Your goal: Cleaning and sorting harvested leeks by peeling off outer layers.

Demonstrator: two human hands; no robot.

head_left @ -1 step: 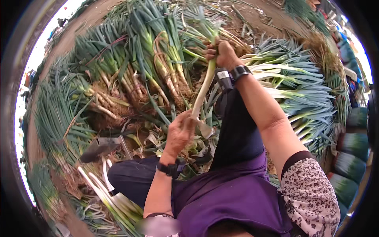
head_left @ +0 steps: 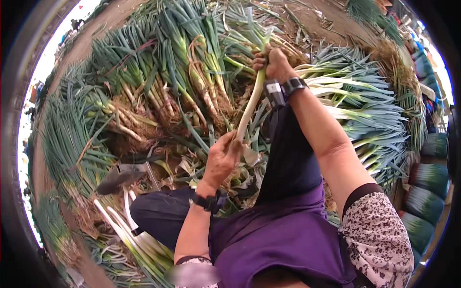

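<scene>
A pale leek (head_left: 251,103) slants up between my two hands, its green leaves pointing away from me. My right hand (head_left: 274,65) is closed round the upper stalk, where the white turns green. Lower down, the fingers of my left hand (head_left: 222,158) are closed on the white root end. A loose pale strip of peel (head_left: 250,156) hangs beside that end. Just beyond my hands lie several unpeeled leeks (head_left: 206,91) with brown roots and dry skins. To the right of my right forearm is a pile of cleaned leeks (head_left: 345,96) with white stalks.
Peelings (head_left: 235,180) litter the ground before me. At my left knee stands a dark, flat-topped object with metal sides (head_left: 122,178). Several white-stalked leeks (head_left: 129,237) lie at lower left. Wrapped green bundles (head_left: 425,197) line the far right, and more leeks (head_left: 69,129) are heaped at left.
Both hands and the leek have shifted very slightly to the right, with the left hand also a touch farther up. Both grips look the same.
</scene>
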